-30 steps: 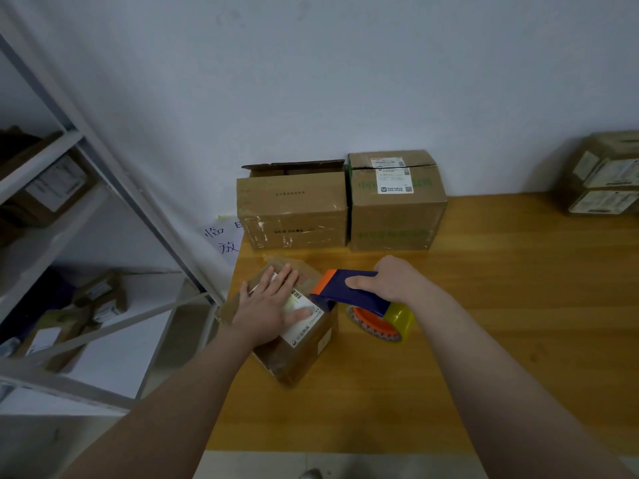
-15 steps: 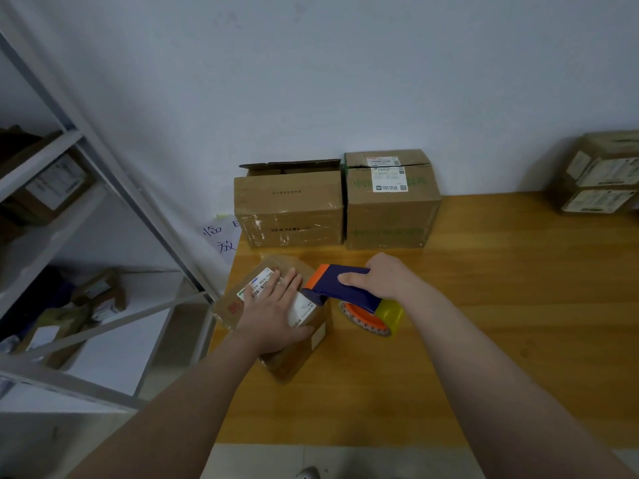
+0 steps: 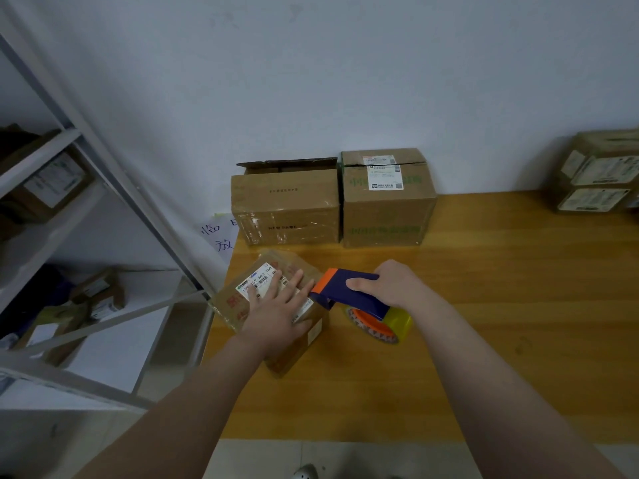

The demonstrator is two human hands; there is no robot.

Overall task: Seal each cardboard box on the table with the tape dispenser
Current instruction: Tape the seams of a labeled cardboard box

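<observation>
small box [image 3: 232,303] at near-left corner of table [image 3: 501,305], well in front of open-flapped box [image 3: 287,209] and labelled box [image 3: 387,209] by the wall. pinned under left hand [image 3: 276,307]: fingers straight, spread flat over the label, gripping nothing. right hand [image 3: 392,285] clamped round the navy body of tape dispenser [image 3: 340,276], thumb on the near side.

step judged: starting a tape run across the box top. keep the flat palm bearing down so the light box cannot skid. press the orange nose firmly onto the cardboard to bite, then pull in one straight line, low angle, steady tension. mind the left fingertips, just beside the nose.

dispenser: long axis roughly left-right, nose pointing left at the box's right top edge, tape roll [image 3: 397,328] trailing right and lower, near the tabletop. box: skewed to the table edge, one corner toward the person.
</observation>
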